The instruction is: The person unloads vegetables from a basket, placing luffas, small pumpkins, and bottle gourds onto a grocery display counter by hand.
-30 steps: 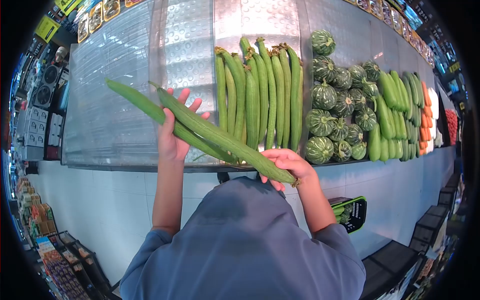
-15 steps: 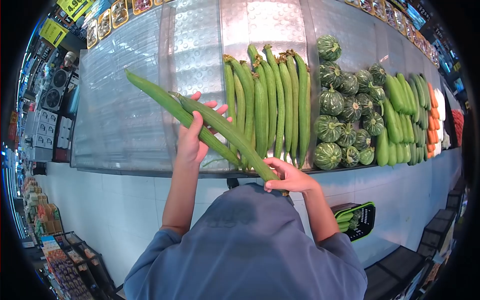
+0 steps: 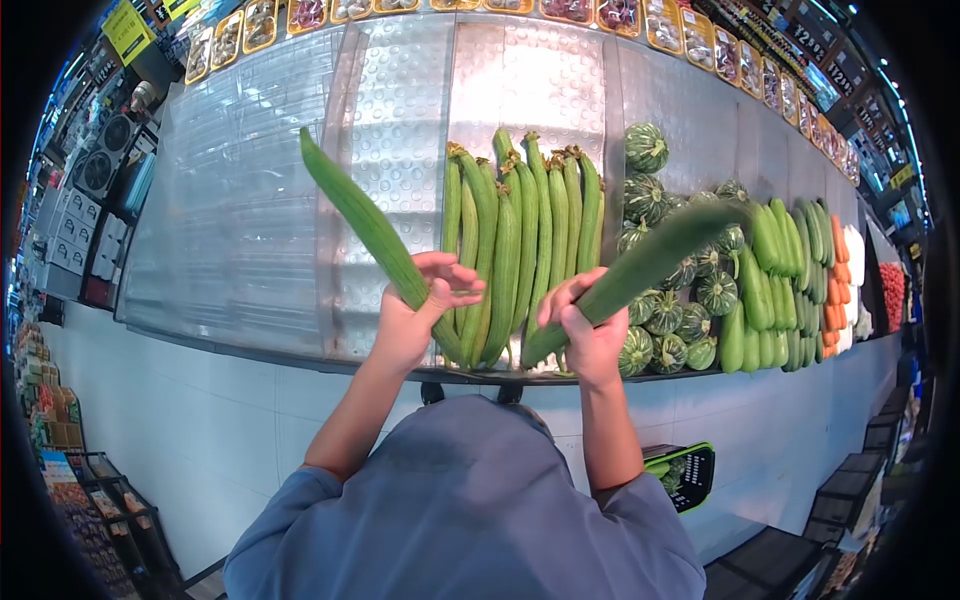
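Note:
My left hand (image 3: 420, 310) supports a long green luffa (image 3: 362, 222) between thumb and palm. Its fingers point right, and the luffa's tip leans up to the left. A second, darker luffa (image 3: 645, 262) is gripped near its lower end by my right hand (image 3: 590, 325). That one slants up to the right over the pumpkins, its far end blurred by motion. Between and beyond my hands lies a row of luffas (image 3: 505, 230), side by side on the metal display counter (image 3: 530, 60). Their stem ends point away from me.
Right of the luffas sit striped green pumpkins (image 3: 646, 147), pale green gourds (image 3: 770, 250), carrots (image 3: 840, 270) and a white vegetable (image 3: 855, 250). Packaged trays (image 3: 565, 10) line the back. A black basket with a green rim (image 3: 697, 478) holding vegetables stands on the floor at right.
The two crossed luffas have come apart. My right hand swung its luffa over to the right, tip now pointing up right. My left hand's luffa stands steeper. The view shifted slightly.

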Demonstrator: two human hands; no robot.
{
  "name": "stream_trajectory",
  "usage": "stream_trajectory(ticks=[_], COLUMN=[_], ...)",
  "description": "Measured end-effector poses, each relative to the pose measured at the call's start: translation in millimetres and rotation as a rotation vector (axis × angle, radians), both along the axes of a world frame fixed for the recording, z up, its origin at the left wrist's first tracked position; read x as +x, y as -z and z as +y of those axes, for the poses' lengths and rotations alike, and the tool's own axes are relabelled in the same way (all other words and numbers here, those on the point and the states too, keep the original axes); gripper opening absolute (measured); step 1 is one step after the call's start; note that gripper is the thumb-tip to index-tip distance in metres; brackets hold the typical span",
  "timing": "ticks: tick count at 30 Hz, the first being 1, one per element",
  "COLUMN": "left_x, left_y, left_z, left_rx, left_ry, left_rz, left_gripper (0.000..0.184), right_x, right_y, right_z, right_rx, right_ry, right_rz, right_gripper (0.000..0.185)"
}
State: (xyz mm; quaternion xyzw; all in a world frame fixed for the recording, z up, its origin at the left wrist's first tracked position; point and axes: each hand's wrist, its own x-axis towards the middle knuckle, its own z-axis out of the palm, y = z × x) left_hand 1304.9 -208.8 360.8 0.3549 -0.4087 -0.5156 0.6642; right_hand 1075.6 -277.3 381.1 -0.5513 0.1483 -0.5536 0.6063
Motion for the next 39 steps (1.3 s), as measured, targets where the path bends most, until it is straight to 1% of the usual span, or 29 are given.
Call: stream_trajectory(ticks=[1, 3, 4, 5, 6, 7, 8, 9, 11, 13, 15, 16, 17, 19, 20, 21, 23, 24, 25, 27, 28, 29, 31, 32, 33, 35, 37, 39], left_x=[2, 2, 1, -1, -5, -7, -6, -8, -18, -29, -32, -35, -35, -35, -34, -31, -18, -7, 3, 19, 29, 36, 46, 49, 51, 48, 43, 41], left_y=[11, 25, 27, 28, 27, 26, 31, 33, 36, 32, 30, 23, 23, 25, 25, 25, 26, 35, 31, 22, 20, 18, 9, 7, 5, 2, 0, 5], left_z=[4, 8, 9, 9, 7, 6, 4, 2, -2, 1, 6, 9, 8, 7, 6, 4, -6, -12, -14, -15, -16, -17, -17, -17, -19, -22, -25, -26], left_rx=[-0.008, 0.151, 0.169, 0.156, 0.171, 0.186, 0.19, 0.188, 0.338, 0.319, 0.224, 0.21, 0.214, 0.219, 0.241, 0.25, 0.225, 0.221, 0.224, 0.129, 0.097, 0.095, 0.05, 0.058, 0.04, 0.041, 0.065, 0.072], left_ry=[-0.004, -0.273, -0.31, -0.322, -0.32, -0.321, -0.257, -0.282, -0.361, -0.377, -0.197, -0.167, -0.172, -0.117, -0.135, -0.135, -0.266, -0.256, -0.255, -0.257, -0.247, -0.25, -0.253, -0.25, -0.248, -0.225, -0.304, -0.297], left_rz=[0.012, 0.115, 0.173, 0.177, 0.237, 0.295, 0.291, 0.292, 0.276, 0.325, 0.519, 0.535, 0.531, 0.572, 0.629, 0.63, 0.652, 0.677, 0.671, 0.694, 0.687, 0.681, 0.627, 0.626, 0.614, 0.61, 0.511, 0.489], left_gripper=[0.042, 0.035, 0.04, 0.04, 0.045, 0.051, 0.059, 0.059, 0.062, 0.064, 0.065, 0.064, 0.064, 0.057, 0.052, 0.052, 0.047, 0.043, 0.043, 0.041, 0.038, 0.038, 0.037, 0.037, 0.038, 0.039, 0.039, 0.038], right_x=[6, 8, 11, 15, 14, 19, 24, 28, 33, 34, 37, 39, 40, 42, 42, 42, 47, 48, 42, 23, 17, 6, -15, -19, -24, -34, -33, -25], right_y=[-3, -9, -9, -7, -1, -2, 1, 3, 4, 6, 9, 15, 19, 19, 31, 36, 43, 51, 56, 64, 67, 72, 76, 76, 70, 60, 60, 56], right_z=[-7, -10, -9, -9, -8, -2, 3, 8, 18, 25, 28, 26, 27, 33, 29, 32, 37, 40, 45, 54, 54, 50, 42, 47, 47, 36, 31, 29], right_rx=[-0.1, -0.11, -0.067, -0.024, -0.022, 0.007, -0.009, -0.018, 0.014, 0.048, 0.034, -0.042, -0.036, -0.024, -0.126, -0.117, -0.017, -0.052, -0.05, 0.295, 0.214, 0.213, 0.103, 0.218, 0.229, 0.682, 0.699, 0.67], right_ry=[0.053, 0.028, 0.034, 0.035, -0.026, -0.023, -0.015, -0.008, -0.021, -0.019, -0.029, -0.062, -0.064, -0.118, -0.135, -0.132, -0.196, -0.151, -0.148, -0.318, -0.276, -0.28, -0.247, -0.185, -0.173, -0.424, -0.408, -0.471], right_rz=[-0.087, -0.117, -0.157, -0.201, -0.196, -0.197, -0.228, -0.258, -0.307, -0.352, -0.377, -0.35, -0.353, -0.17, -0.048, -0.046, 0.072, 0.071, 0.065, -0.066, -0.053, -0.059, 0.177, 0.139, 0.139, 0.072, 0.094, 0.143], right_gripper=[0.031, 0.03, 0.029, 0.029, 0.03, 0.031, 0.031, 0.032, 0.033, 0.033, 0.033, 0.032, 0.032, 0.03, 0.031, 0.031, 0.036, 0.054, 0.054, 0.077, 0.079, 0.079, 0.063, 0.053, 0.053, 0.046, 0.044, 0.047])
